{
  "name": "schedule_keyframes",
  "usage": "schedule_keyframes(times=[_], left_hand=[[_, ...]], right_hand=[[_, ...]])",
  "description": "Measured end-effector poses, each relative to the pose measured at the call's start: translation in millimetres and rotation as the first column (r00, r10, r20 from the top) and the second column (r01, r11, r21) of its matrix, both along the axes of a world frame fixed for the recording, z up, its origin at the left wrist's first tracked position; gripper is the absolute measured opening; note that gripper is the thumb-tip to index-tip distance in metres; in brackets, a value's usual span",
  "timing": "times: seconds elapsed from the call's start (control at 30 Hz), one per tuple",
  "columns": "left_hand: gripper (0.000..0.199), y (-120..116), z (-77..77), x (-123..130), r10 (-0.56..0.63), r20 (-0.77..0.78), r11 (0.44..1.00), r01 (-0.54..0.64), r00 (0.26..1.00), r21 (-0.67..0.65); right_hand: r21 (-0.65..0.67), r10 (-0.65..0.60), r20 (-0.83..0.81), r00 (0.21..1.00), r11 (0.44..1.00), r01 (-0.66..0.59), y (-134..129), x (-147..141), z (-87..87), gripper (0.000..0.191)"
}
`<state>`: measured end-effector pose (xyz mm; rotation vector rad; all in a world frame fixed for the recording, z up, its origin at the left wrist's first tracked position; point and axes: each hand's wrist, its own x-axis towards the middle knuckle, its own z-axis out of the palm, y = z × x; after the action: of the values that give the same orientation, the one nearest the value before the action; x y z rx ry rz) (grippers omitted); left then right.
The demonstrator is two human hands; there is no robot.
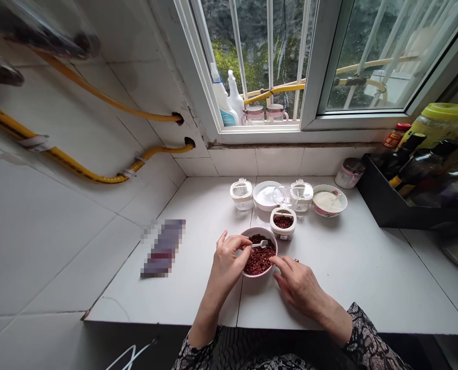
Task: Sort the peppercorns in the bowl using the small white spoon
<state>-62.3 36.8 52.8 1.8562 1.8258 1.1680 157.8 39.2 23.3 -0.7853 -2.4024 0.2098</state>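
Observation:
A white bowl [243, 273] with a pink rim holds dark red grains [257, 263] and stands near the counter's front. My left hand [229, 257] pinches the handle of a small white spoon [264, 243], whose scoop rests over the grains. At the bowl's right side is my right hand [296, 283], its fingertips at the rim and its fingers slightly apart, nothing seen in it. Just behind the bowl sits a clear jar [284, 234] with a white rim and similar red grains inside.
Behind stand two clear lidded jars [241, 195] [301, 196], a bowl of white powder [266, 197] and a floral bowl [329, 200]. A black box [390, 208] of bottles is at right. A blurred dark packet [163, 249] lies at left.

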Motion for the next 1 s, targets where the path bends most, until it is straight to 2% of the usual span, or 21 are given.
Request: schedule_keyframes(times=[0.2,0.33,0.7,1.0], left_hand=[[0.012,-6.8,9.8,-7.0,0.023,0.052,0.998,-0.020,0.998,-0.066],[0.014,-8.3,14.1,-5.4,0.002,0.124,0.995,0.010,0.992,-0.098],[0.017,-4.6,12.9,-1.5,0.040,0.235,0.979,0.009,0.971,-0.204],[0.021,-3.9,15.2,-9.9,0.083,0.413,0.966,0.028,0.907,-0.255]], right_hand=[[0.008,-0.001,-0.006,1.000,1.000,0.001,0.1,-0.1,-0.8,0.036],[0.016,0.001,-0.007,1.000,1.000,-0.001,0.8,0.0,-1.7,0.036],[0.032,-0.003,-0.001,1.000,0.999,0.003,0.7,0.3,-1.5,0.035],[0.046,-0.001,-0.001,1.000,0.999,0.001,1.1,-0.1,-0.6,0.036]])
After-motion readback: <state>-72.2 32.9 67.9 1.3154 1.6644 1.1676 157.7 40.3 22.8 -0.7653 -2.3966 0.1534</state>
